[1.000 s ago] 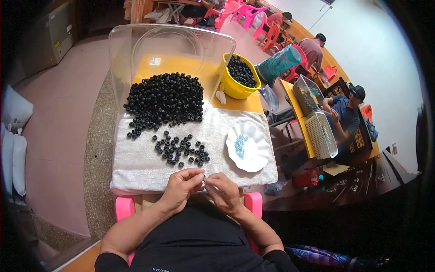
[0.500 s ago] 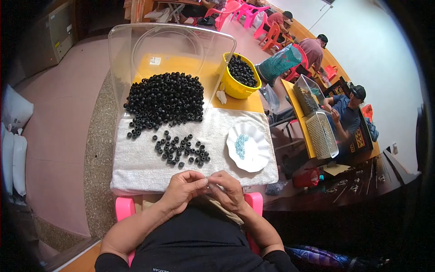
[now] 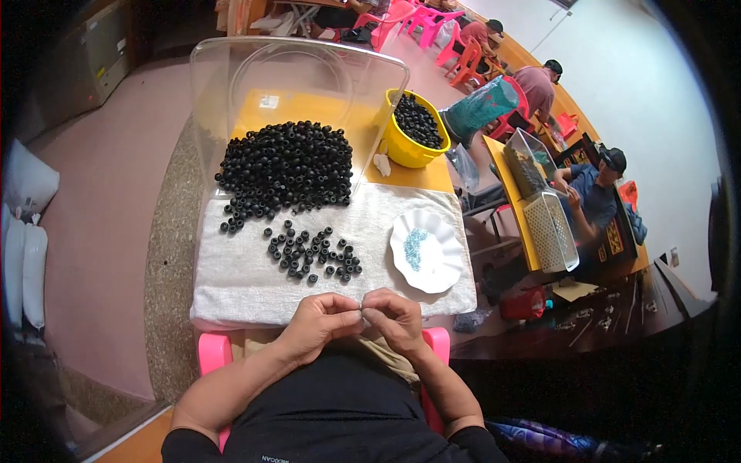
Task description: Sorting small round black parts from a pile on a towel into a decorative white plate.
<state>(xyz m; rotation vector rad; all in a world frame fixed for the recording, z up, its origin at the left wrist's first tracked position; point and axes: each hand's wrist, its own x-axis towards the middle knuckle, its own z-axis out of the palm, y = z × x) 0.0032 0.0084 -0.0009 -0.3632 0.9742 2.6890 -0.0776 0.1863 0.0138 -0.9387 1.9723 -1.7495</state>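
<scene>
My left hand (image 3: 318, 322) and my right hand (image 3: 394, 316) meet fingertip to fingertip at the near edge of a white towel (image 3: 247, 266). Both pinch something very small between them; what it is cannot be made out. Just beyond my hands lies a loose scatter of black ring-shaped beads (image 3: 312, 253). Farther back is a big heap of the same black beads (image 3: 285, 163). To the right of my hands a white scalloped plate (image 3: 448, 258) carries a small pile of pale blue bits (image 3: 415, 248).
A yellow bucket (image 3: 407, 148) with more black beads stands at the back right on a yellow table (image 3: 409, 177). A clear plastic shield (image 3: 293, 77) curves around the heap. Other people sit at tables to the right. A pink stool (image 3: 212, 351) is under me.
My hands have stayed at the towel's near edge; the fingers have drawn closer together and shifted slightly. Beads and plate have not moved.
</scene>
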